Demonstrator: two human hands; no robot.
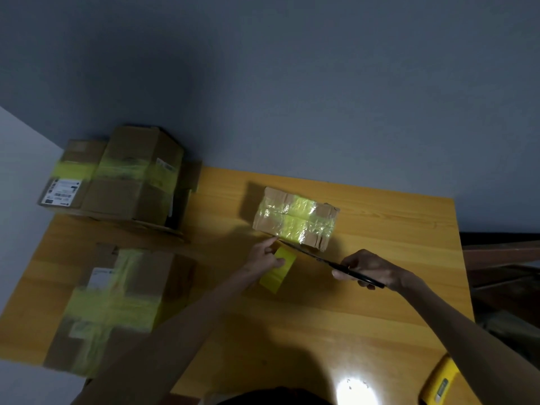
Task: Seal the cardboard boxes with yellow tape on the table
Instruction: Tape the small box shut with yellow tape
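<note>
- Gripping black scissors point(318, 257), the right hand point(371, 270) hovers over the yellow wooden table point(365, 331).
- Left hand point(263, 255) holds the yellow tape point(277, 270); the small taped box point(295, 220) sits just beyond its fingertips.
- Grey-blue wall point(292, 83) behind.

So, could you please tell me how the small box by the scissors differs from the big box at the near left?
The small box is much smaller than the big box. The small box lies mid-table with the scissors at its near edge; the big box sits untouched at the left edge. Both carry yellow tape.
</note>
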